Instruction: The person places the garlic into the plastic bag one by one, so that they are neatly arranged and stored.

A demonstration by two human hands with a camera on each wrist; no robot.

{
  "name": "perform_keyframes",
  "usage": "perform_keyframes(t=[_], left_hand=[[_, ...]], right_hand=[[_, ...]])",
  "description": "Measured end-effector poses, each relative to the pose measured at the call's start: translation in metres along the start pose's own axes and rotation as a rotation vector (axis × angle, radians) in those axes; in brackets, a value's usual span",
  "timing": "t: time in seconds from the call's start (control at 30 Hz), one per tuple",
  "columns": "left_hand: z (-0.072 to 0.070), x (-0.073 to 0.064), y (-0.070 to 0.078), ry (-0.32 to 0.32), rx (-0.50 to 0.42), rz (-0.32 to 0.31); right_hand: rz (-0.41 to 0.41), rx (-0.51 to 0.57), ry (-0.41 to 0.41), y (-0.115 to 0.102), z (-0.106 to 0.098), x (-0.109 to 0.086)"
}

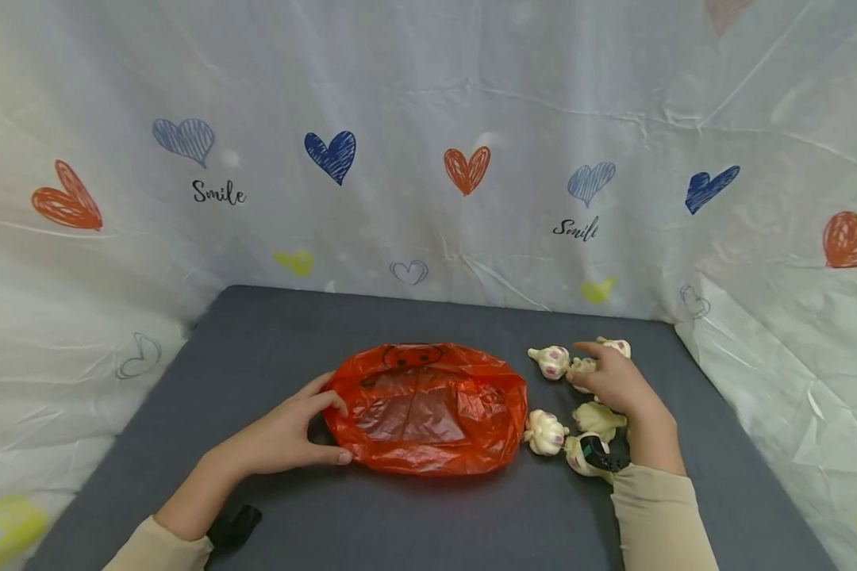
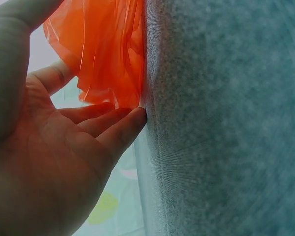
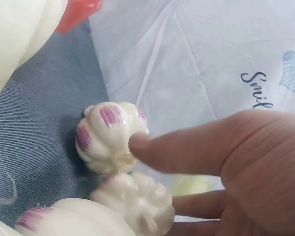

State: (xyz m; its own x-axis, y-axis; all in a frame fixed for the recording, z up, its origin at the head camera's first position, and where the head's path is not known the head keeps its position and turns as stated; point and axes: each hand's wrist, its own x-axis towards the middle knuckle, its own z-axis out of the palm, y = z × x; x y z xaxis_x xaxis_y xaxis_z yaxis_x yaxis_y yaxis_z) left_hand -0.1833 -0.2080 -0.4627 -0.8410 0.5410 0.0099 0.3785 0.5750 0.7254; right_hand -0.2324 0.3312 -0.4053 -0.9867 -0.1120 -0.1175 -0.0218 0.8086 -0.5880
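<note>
A red plastic bag [image 1: 428, 457] lies on the grey table, its mouth spread wide toward me. At its left side my left hand [image 1: 286, 436] touches the rim with spread, mostly straight fingers; in the left wrist view the fingers rest against the bag [image 2: 108, 54] close to the tabletop. To the right of the bag lie several whitish garlic bulbs [image 1: 545, 432] with purple marks. Over the far group hovers my right hand [image 1: 617, 385], thumb and fingers apart around a garlic bulb [image 1: 583, 366]. In the right wrist view the thumb overlaps another garlic bulb [image 3: 113, 132]; contact is unclear.
The dark grey table [image 1: 428, 523] ends at a white sheet [image 1: 414, 222] printed with hearts, which hangs behind it and at both sides. A black wrist device [image 1: 603, 454] on the right arm partly covers the nearer garlic bulbs.
</note>
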Motion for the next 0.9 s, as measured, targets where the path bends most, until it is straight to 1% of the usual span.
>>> perform_keyframes(t=[0.1,0.3,0.57,0.9], left_hand=[[-0.001,0.0,-0.001,-0.007,0.003,0.008],[-0.003,0.001,-0.003,-0.005,0.0,0.024],[-0.004,-0.001,-0.006,-0.009,-0.003,0.032],[-0.005,0.0,-0.012,-0.005,-0.041,0.055]], right_hand=[[0.007,0.004,-0.008,0.001,-0.001,-0.001],[-0.011,-0.029,0.006,0.004,-0.001,0.001],[0.01,-0.033,0.001,0.005,0.002,0.004],[-0.036,-0.06,0.021,0.005,0.001,0.001]])
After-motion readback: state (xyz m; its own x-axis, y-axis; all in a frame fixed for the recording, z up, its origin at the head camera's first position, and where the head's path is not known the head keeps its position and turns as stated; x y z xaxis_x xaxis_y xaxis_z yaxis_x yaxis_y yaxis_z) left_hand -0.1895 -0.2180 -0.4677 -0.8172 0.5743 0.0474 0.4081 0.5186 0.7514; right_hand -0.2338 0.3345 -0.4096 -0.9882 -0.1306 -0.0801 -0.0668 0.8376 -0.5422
